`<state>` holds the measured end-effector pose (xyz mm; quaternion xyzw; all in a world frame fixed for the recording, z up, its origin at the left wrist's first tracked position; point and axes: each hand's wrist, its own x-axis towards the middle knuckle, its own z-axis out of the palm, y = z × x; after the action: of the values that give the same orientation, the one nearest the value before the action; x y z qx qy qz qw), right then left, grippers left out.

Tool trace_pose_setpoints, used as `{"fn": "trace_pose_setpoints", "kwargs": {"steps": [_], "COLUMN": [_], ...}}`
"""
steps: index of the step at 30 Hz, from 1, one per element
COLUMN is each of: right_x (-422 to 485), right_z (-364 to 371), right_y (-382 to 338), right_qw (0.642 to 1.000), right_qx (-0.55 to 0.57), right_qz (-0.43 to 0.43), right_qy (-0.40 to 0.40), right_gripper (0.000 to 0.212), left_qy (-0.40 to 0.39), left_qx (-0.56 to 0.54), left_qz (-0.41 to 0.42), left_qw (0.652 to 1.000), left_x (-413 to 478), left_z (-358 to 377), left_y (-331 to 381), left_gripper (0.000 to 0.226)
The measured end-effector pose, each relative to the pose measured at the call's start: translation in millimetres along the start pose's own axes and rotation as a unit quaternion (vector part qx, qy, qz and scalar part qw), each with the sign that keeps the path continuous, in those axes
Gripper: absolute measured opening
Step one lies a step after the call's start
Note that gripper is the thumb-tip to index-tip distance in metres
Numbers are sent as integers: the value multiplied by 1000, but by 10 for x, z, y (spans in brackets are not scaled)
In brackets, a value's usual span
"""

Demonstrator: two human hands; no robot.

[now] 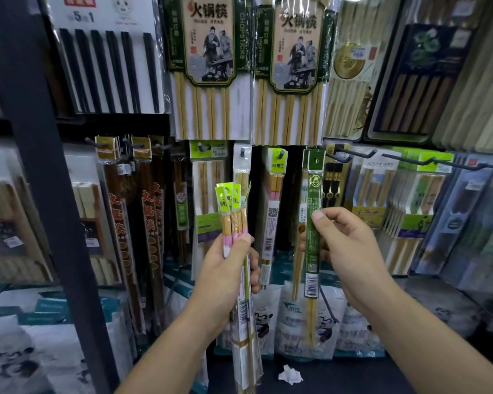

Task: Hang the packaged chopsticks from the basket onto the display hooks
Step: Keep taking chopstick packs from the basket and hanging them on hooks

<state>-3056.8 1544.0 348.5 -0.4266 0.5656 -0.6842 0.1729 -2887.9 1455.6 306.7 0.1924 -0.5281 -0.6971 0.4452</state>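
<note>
Forearms were seen nearest the lens, rising from the lower edge toward a wall of hanging stock. A bundle (235, 223) of several narrow chopstick packs with lime-green headers was held upright in the left hand (225, 260), the grip closed round its upper part and its tails hanging down past the wrist. One green pack (313, 223) was pinched between thumb and fingers of the right hand (345, 245), the grip closed on its middle. The punched hole in the header of this pack was held just below and left of the tip of a bare hook (350, 155); it was not yet threaded. No basket was visible.

Several risks were judged to arise from this position. The pack was held near its middle, so the header could flex away as it was pressed on the hook, and the tip could miss the small hole or tear the film. The neighbouring packs (276, 177) hung close by and could be knocked off their pegs by the swinging lower end. The bundle was held in one closed hand only, so a pack could slide out and fall to the floor, where a crumpled paper (290, 375) lay.
</note>
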Motion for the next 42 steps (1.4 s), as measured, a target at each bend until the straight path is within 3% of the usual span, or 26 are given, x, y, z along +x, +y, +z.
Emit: {"fn": "trace_pose_setpoints", "kwargs": {"steps": [11, 29, 34, 36, 39, 42], "right_x": [59, 436, 249, 128, 1, -21], "right_z": [49, 84, 118, 178, 305, 376], "right_y": [-46, 197, 205, 141, 1, -110], "right_qw": [1000, 993, 987, 989, 991, 993], "right_qx": [-15, -90, -125, -130, -120, -64], "right_qz": [-4, 41, 25, -12, -57, -46], "right_qy": [20, 65, 95, 72, -28, -85], "right_gripper": [14, 28, 16, 10, 8, 10], "left_qy": [-5, -17, -10, -21, -48, -72], "left_qx": [-7, 11, 23, 28, 25, 7], "left_qz": [5, 39, 49, 53, 51, 43], "left_qw": [1000, 999, 998, 998, 997, 996], "left_x": [15, 4, -18, -27, -49, -82], "left_z": [-1, 17, 4, 7, 35, 64], "left_y": [-29, -44, -20, -10, -2, 14], "left_gripper": [14, 17, 14, 11, 9, 12]}}
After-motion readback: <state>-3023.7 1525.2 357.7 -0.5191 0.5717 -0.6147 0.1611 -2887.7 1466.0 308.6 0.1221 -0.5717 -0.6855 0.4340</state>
